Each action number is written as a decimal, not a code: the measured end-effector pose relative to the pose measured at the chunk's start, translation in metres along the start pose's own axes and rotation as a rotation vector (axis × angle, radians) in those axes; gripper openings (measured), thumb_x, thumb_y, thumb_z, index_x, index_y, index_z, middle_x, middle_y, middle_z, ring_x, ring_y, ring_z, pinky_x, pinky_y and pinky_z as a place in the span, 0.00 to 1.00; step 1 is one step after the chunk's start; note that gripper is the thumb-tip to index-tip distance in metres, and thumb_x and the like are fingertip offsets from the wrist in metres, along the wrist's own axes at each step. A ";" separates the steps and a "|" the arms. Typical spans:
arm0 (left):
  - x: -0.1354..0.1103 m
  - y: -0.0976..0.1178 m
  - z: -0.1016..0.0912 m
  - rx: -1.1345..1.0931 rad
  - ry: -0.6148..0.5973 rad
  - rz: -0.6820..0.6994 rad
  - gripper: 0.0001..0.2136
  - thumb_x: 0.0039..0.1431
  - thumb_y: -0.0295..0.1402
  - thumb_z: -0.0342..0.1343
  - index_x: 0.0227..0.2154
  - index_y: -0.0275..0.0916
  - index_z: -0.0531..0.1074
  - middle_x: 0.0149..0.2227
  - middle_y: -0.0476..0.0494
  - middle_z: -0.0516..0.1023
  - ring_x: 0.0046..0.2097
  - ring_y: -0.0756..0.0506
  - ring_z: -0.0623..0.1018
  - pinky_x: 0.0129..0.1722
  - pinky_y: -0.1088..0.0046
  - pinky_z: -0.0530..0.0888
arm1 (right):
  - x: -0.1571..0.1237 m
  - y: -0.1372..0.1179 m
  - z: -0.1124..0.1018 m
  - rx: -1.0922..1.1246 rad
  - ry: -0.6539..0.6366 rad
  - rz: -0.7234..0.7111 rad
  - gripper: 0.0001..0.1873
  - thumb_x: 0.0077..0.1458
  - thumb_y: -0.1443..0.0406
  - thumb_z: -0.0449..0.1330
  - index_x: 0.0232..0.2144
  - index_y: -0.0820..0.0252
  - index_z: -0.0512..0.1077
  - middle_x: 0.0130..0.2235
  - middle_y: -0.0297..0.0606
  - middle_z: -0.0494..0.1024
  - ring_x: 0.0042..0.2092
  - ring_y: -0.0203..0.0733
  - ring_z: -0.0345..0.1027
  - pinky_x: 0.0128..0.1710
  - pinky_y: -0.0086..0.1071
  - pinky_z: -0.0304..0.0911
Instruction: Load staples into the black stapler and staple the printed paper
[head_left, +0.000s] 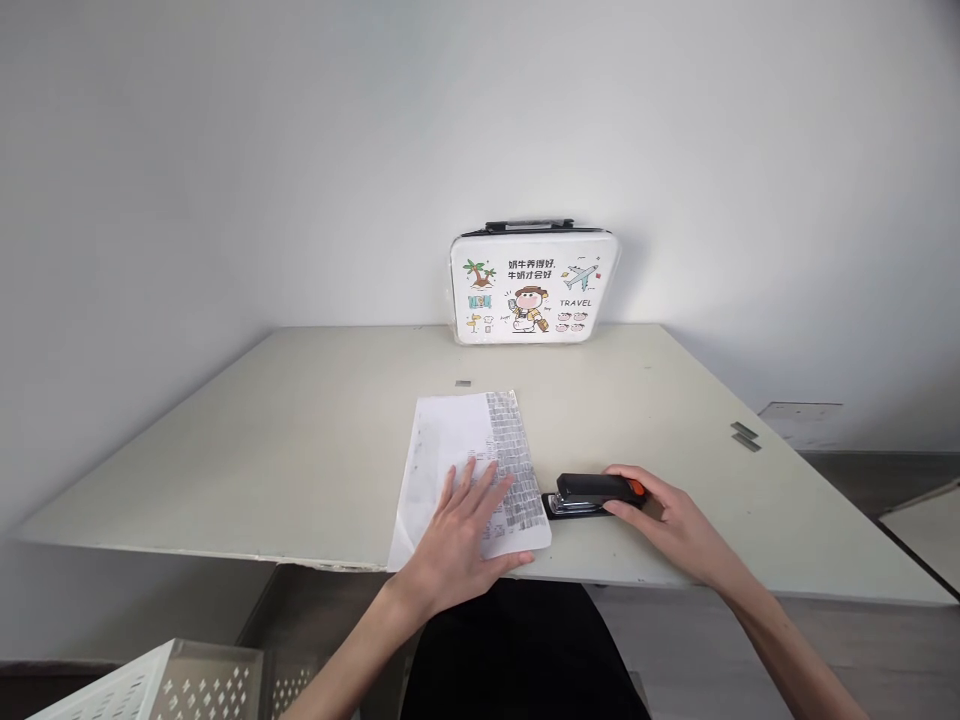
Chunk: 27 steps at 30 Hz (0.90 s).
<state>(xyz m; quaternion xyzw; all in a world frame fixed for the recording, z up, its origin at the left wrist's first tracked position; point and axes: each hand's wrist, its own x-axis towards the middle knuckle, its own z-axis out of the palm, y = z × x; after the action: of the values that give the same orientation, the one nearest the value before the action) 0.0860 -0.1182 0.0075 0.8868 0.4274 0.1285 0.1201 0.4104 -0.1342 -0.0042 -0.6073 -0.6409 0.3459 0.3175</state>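
stapler (592, 487) sits clamped in right fingers (627, 514); left fingers (463, 484) lie apart on paper (450, 425).

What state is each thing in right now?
Paper: flat on the table, printed side up.
Stapler: upright on its base, front end at the paper's right edge.
Left hand: spread, resting on the paper.
Right hand: gripping the stapler's rear end.
Case: closed, standing on edge.
Gray strips: loose, lying flat.
White basket: partly out of frame.
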 end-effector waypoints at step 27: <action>0.033 0.022 0.025 0.046 0.118 0.016 0.27 0.68 0.57 0.50 0.67 0.59 0.64 0.73 0.44 0.55 0.74 0.26 0.46 0.68 0.33 0.48 | 0.000 0.001 -0.005 -0.015 -0.080 0.029 0.26 0.60 0.43 0.60 0.54 0.48 0.73 0.54 0.38 0.79 0.55 0.53 0.73 0.48 0.36 0.73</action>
<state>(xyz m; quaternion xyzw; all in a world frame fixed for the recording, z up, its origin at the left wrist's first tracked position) 0.1303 -0.1085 -0.0049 0.8837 0.4294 0.1714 0.0733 0.4148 -0.1343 -0.0025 -0.6045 -0.6469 0.3695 0.2821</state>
